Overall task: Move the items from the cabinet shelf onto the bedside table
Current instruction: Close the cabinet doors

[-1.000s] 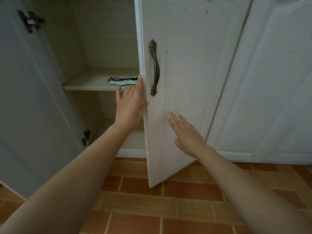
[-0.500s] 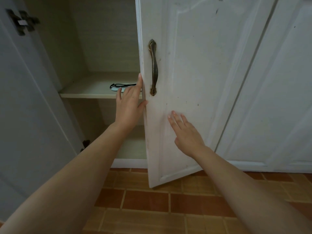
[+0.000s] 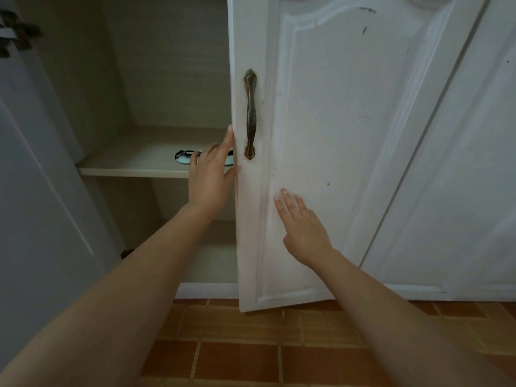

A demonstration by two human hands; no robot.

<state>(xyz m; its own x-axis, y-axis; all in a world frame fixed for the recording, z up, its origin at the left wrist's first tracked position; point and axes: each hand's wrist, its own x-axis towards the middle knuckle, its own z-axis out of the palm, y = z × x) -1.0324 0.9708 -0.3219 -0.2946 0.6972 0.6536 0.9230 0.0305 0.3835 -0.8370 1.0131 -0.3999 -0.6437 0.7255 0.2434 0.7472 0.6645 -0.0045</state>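
Observation:
A pale item with a black strap point(image 3: 183, 157) lies on the cabinet shelf point(image 3: 131, 170), partly hidden behind my left hand. My left hand point(image 3: 210, 174) has straight fingers and rests against the inner edge of the white cabinet door point(image 3: 335, 135), in front of the shelf. My right hand point(image 3: 303, 231) lies flat with straight fingers on the door's front face, below the bronze handle point(image 3: 250, 114). Neither hand holds anything.
The left cabinet door point(image 3: 36, 205) stands wide open at the left. A lower compartment point(image 3: 212, 261) lies under the shelf. Another white door panel point(image 3: 460, 177) is at the right. Orange floor tiles point(image 3: 237, 356) run along the bottom.
The view has moved closer to the cabinet and tilted up. My left hand now covers more of the strapped item. Both hands stay on the door.

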